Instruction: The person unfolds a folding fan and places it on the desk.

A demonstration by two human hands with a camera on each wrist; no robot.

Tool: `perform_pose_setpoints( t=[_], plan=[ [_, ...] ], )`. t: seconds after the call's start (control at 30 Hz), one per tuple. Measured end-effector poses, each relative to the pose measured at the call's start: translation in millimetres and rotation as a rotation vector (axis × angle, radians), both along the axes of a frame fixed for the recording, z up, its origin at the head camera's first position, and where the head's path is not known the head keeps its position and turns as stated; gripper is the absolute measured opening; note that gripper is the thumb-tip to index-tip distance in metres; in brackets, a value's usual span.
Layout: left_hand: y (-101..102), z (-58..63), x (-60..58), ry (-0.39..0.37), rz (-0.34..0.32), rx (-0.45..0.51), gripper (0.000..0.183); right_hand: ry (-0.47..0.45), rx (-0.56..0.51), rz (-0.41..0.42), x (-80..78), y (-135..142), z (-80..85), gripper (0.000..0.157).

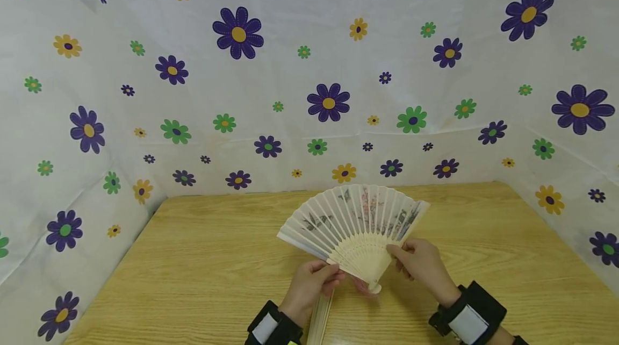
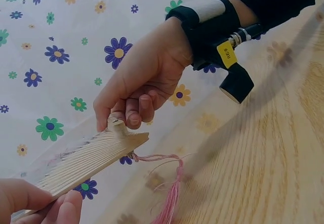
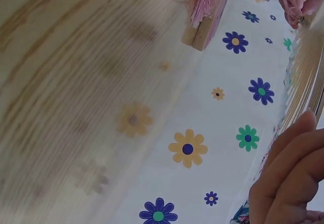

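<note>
A pale folding fan [image 1: 360,232] with slim ribs and a printed leaf of flowers and birds is spread wide in the head view. At its left edge, my left hand [image 1: 311,283] pinches the outer rib between thumb and fingers. My right hand [image 1: 425,264] holds the opposite edge, thumb on top. The ribs meet at the pivot, low between both hands. From there hangs a pink tassel [image 2: 172,193], plain in the left wrist view. Parts of both hands are cut off in the wrist views.
A long pale wooden piece [image 1: 319,321] lies on the table beneath the left hand; its end [image 3: 200,34] shows in the right wrist view. The wood-grain table [image 1: 203,259] is enclosed by white cloth [image 1: 290,12] printed with flowers at the back and sides.
</note>
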State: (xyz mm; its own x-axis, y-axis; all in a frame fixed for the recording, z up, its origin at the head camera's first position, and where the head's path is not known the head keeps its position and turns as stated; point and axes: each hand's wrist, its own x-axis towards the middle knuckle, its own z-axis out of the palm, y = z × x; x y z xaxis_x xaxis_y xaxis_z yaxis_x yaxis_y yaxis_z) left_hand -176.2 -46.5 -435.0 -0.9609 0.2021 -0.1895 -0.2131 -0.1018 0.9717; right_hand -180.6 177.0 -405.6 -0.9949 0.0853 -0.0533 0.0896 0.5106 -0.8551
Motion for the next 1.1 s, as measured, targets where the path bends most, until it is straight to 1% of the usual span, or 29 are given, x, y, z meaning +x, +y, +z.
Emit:
perform_pose_setpoints(
  t=[0.2,0.47,0.6,0.8,0.93,1.1],
  plan=[
    [0,-3.0,-0.7,-0.011,0.014,0.031,0.016,-0.019,-0.030,0.014,-0.1,4,-1.6,0.034],
    [-1,-3.1,-1.6,-0.015,0.042,0.091,0.014,-0.086,-0.177,0.047,-3.6,12,-5.7,0.040],
    [-1,-2.8,-1.4,-0.030,0.054,0.110,0.012,-0.115,-0.213,0.054,-3.0,13,-8.3,0.041],
    [-1,-2.4,-1.1,-0.047,0.064,0.133,0.011,-0.127,-0.265,0.055,-2.7,15,-9.4,0.040],
    [0,-2.7,0.8,-0.046,0.096,0.153,0.012,-0.172,-0.293,0.028,-1.2,16,-10.8,0.040],
    [2,-6.1,0.9,-0.043,0.141,0.174,0.012,-0.230,-0.345,0.020,2.5,18,-15.7,0.038]
  ],
)
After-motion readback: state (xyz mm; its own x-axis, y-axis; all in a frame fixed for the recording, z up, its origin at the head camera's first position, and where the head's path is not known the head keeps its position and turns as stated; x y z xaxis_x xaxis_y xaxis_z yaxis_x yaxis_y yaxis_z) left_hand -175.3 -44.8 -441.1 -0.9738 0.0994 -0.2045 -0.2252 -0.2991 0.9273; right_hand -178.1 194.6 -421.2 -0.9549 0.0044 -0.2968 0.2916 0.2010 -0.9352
